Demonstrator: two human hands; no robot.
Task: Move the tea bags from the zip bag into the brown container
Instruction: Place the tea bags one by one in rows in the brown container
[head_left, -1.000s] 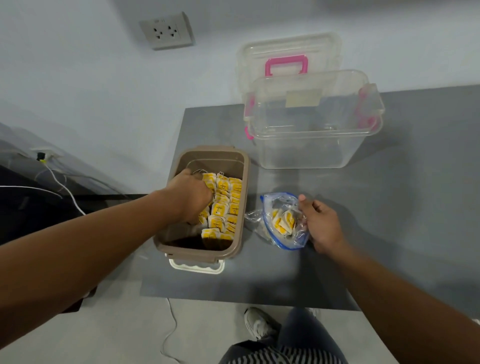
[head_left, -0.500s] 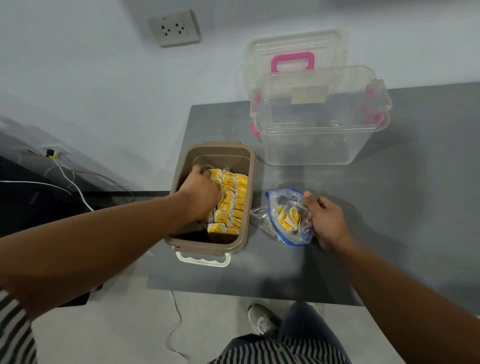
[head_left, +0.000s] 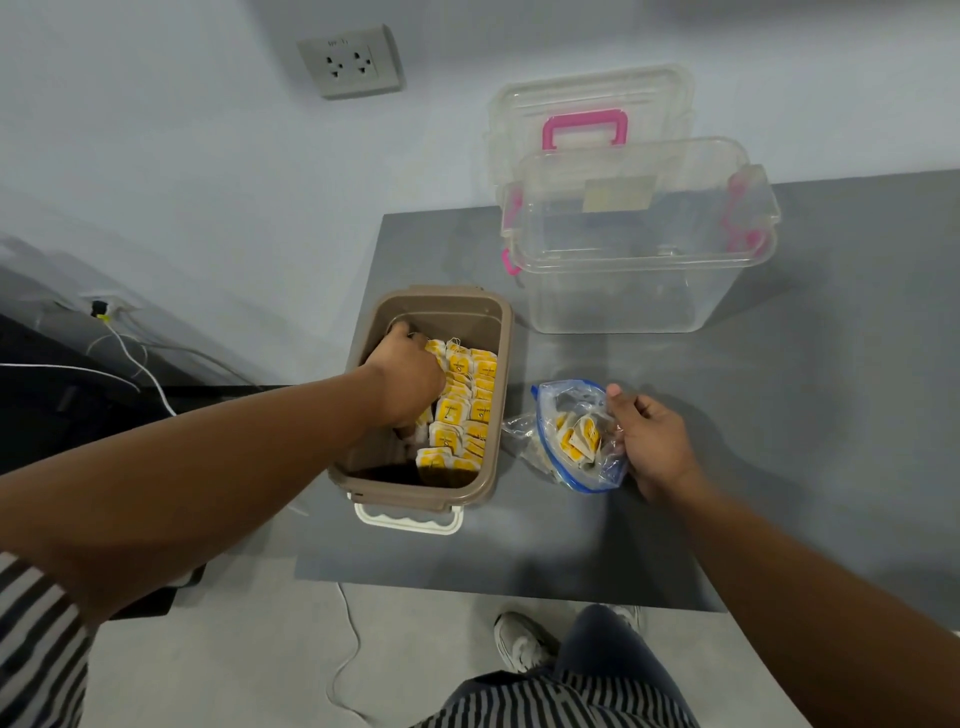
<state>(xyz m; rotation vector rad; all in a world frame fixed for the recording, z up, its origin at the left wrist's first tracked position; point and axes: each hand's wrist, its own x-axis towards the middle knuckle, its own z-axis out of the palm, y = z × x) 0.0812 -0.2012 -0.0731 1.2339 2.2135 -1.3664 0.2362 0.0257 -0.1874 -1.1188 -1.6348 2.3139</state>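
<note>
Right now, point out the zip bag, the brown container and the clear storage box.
zip bag (head_left: 571, 402): head view, on the crumpled clear film just inside its blue rim.
brown container (head_left: 410, 492): head view, on its near rim.
clear storage box (head_left: 623, 296): head view, on its front wall.

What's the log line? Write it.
left hand in brown plastic container among yellow tea bags | right hand holding clear zip bag

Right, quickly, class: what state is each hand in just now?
Left hand: in the brown container among the tea bags; fingers hidden, grip cannot be told.
Right hand: grips the zip bag by its edge.
</note>
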